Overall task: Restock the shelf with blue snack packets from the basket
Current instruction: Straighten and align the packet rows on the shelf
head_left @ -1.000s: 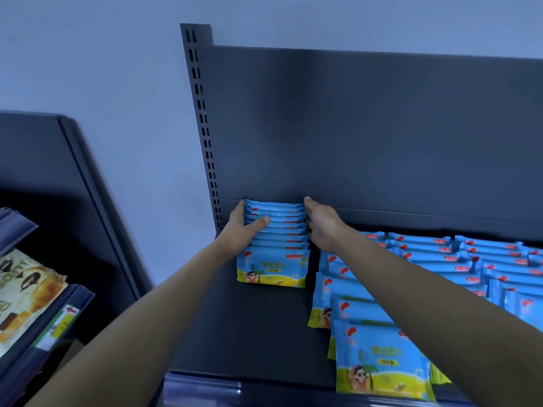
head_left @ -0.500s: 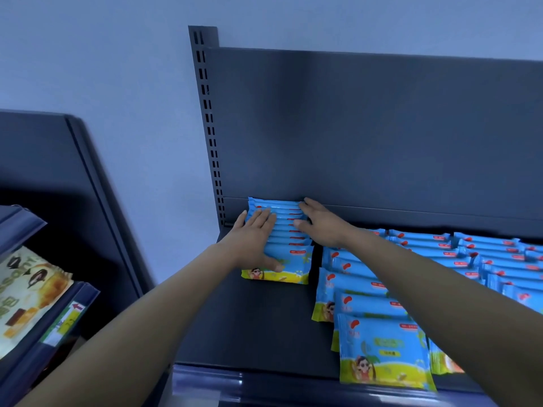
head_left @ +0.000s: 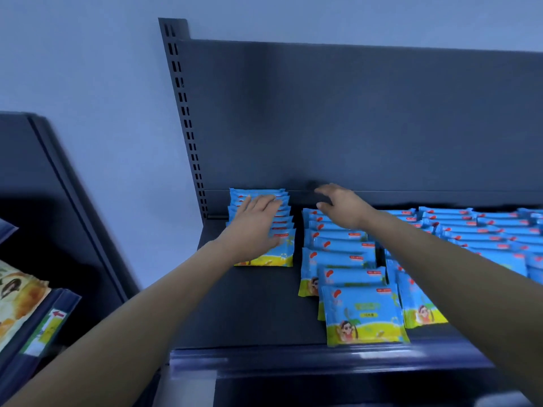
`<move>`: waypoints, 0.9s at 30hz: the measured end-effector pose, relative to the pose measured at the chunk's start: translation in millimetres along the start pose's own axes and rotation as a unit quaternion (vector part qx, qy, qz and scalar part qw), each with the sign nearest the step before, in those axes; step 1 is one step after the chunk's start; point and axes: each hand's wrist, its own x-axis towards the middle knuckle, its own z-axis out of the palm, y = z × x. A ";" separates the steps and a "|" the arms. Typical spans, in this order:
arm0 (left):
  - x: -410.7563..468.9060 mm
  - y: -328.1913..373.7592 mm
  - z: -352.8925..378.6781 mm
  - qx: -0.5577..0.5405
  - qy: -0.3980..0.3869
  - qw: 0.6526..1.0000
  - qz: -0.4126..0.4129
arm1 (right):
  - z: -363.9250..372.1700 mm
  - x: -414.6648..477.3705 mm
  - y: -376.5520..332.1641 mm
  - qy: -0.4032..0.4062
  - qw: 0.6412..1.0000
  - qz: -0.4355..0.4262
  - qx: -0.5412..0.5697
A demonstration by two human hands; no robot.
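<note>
Single head view, forward and down, near the shelf (head_left: 264, 312).

blue snack packets (head_left: 280, 251): overlapping rows, flat | shelf (head_left: 258, 306): dark, left row at back corner

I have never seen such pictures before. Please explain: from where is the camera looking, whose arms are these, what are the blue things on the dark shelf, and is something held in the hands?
The camera sits on a person's head and looks forward and down, so the two bare arms are that person's own. There is no machine here. The dark shelf carries rows of blue snack packets, overlapping one another from back to front. The left hand lies flat and open on the short leftmost row, pressing it down. The right hand hovers open above the back of the next row and holds nothing. At the far left edge, another shelf shows a differently coloured package.
</note>
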 end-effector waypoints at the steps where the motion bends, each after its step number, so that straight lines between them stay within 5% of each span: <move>1: 0.8 10.2 1.3 -0.020 0.006 1.000 0.015 | -2.4 -5.9 6.0 -0.008 1.000 0.015 -0.004; 6: 0.5 63.3 20.7 -0.095 -0.042 0.991 0.083 | -4.0 -27.0 34.6 -0.070 0.995 0.060 -0.036; 15: 8.9 104.6 64.5 0.065 -0.168 0.982 0.052 | -13.1 -14.0 65.8 -0.158 0.986 0.049 -0.021; 27: 29.1 104.7 58.8 0.086 -0.120 0.989 0.001 | 4.6 24.7 68.0 -0.226 0.973 0.034 -0.034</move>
